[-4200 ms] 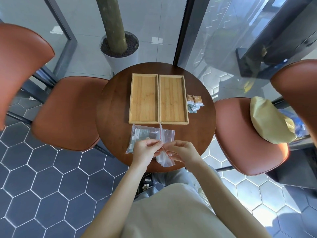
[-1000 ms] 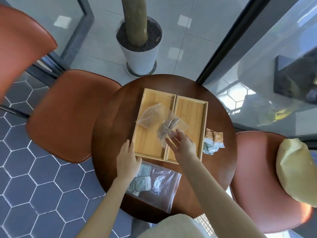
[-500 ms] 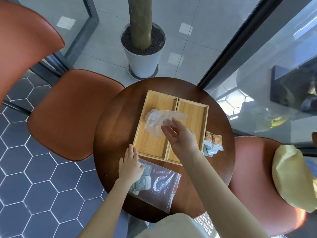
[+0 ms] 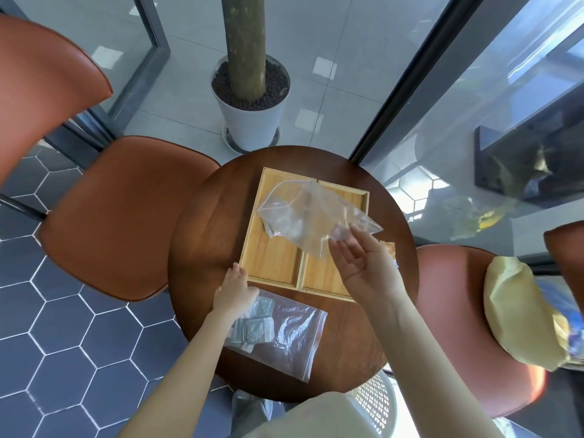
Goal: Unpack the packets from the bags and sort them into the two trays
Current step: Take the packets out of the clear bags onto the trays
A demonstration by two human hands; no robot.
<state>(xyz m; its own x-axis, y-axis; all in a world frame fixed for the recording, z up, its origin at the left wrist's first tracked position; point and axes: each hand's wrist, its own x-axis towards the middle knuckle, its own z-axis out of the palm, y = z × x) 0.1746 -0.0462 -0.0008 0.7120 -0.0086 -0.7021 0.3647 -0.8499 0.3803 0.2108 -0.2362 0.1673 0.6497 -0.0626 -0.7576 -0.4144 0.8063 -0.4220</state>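
- While the right hand is raised over the two trays, its fingertips pinch one corner of a clear bag, palm turned up.
- One packet shows at the bag's low left edge, over the left tray.
- The left hand lies flat with fingers together on a second bag, which rests on the table near the trays.
- Grey-green packets are inside this second bag.
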